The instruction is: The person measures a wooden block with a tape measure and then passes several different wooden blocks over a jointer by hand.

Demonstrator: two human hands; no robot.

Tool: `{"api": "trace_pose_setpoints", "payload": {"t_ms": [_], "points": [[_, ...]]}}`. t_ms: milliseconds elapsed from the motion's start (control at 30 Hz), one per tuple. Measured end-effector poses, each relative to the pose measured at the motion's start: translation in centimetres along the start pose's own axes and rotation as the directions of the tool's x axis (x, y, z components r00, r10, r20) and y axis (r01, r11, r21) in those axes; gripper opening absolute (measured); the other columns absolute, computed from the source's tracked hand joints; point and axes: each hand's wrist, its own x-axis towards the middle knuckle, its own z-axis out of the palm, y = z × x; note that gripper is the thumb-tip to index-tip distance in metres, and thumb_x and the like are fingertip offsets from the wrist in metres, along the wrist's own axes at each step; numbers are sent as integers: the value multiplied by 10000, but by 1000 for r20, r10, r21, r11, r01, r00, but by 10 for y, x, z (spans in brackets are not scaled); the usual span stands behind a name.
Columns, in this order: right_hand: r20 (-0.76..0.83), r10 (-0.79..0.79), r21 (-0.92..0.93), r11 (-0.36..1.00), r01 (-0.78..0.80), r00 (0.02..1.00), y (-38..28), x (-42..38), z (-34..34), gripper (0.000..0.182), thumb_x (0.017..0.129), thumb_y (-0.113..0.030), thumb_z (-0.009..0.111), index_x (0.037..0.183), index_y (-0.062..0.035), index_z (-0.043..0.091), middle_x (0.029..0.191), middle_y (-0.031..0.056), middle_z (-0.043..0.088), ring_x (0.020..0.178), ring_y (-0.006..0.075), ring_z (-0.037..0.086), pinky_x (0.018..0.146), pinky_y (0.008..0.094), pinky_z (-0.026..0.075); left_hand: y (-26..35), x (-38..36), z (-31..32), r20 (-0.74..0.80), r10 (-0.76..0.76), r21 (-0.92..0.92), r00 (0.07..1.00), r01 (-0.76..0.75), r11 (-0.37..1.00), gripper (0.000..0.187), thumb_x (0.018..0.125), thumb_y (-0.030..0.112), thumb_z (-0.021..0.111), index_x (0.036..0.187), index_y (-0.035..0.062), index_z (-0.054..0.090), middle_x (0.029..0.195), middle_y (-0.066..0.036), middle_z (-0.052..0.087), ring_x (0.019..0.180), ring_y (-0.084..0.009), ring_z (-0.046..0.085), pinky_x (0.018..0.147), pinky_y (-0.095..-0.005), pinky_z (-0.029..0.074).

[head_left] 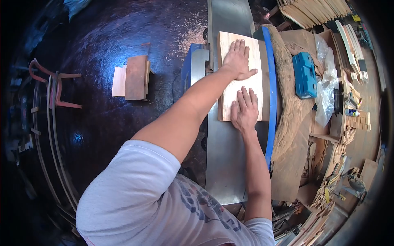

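Note:
A pale, thick wooden board lies flat on the grey metal table of a jointer, along the blue-edged fence. My left hand rests palm down on the board's far half, fingers spread and thumb out to the side. Nearer to me, my right hand presses flat on the near half, fingers pointing away from me. Neither hand grips anything; both lie on the top face. The board's underside and the cutter beneath it are hidden.
Left on the dark floor stands a small stack of boards, with a red chair frame farther left. Right of the fence are a rough-edged slab, a teal case, clear plastic and wood offcuts. Shavings litter the floor.

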Motion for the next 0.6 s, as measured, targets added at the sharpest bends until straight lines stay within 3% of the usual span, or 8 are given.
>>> {"api": "trace_pose_setpoints", "payload": {"t_ms": [600], "points": [[175,34,-113,994,-14,984,9,71,12,628,1000,-339,588,1537,-19,526,1636,214,435,1518,477,358,1265,608,260,-35,60,6,-62,-6,22,998,8,1000,1095,979,783,422,1648,-68,258,1725,-310,183,1626,-428,133,1335,-485,98]]}}
